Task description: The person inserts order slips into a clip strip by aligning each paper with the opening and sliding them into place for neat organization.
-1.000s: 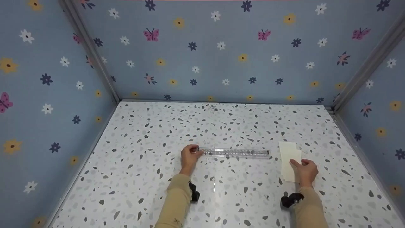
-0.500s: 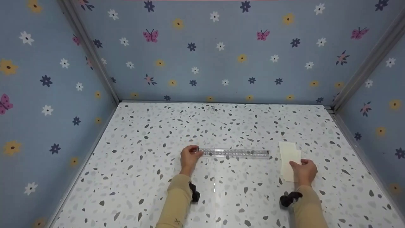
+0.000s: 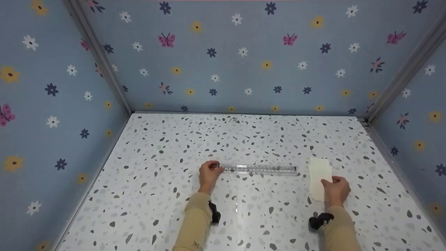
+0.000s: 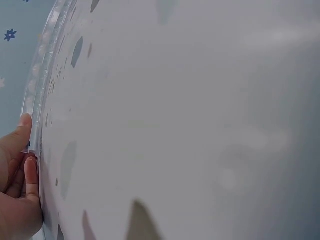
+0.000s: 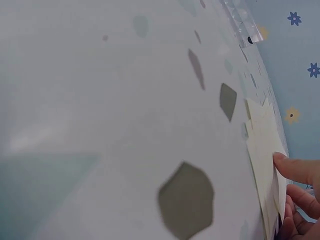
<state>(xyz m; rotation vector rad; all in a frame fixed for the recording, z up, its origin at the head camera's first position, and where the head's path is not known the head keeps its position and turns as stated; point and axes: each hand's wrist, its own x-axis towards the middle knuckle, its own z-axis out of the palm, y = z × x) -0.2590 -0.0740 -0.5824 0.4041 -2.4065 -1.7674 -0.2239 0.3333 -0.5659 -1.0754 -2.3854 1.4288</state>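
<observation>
Paper sheets (image 3: 320, 176) squared up, top corner shifted slightly right under right hand (image 3: 336, 190).

Both forearms are extended forward, low, in tan sleeves — a black strap is worn at each wrist. Left hand (image 3: 208, 174) is curled, thumb and fingers (image 4: 26, 131) pinched together. Right hand (image 3: 336, 190) is held knuckles-up, fingertips (image 5: 295, 167) pressed down — fingers slightly bent.
</observation>
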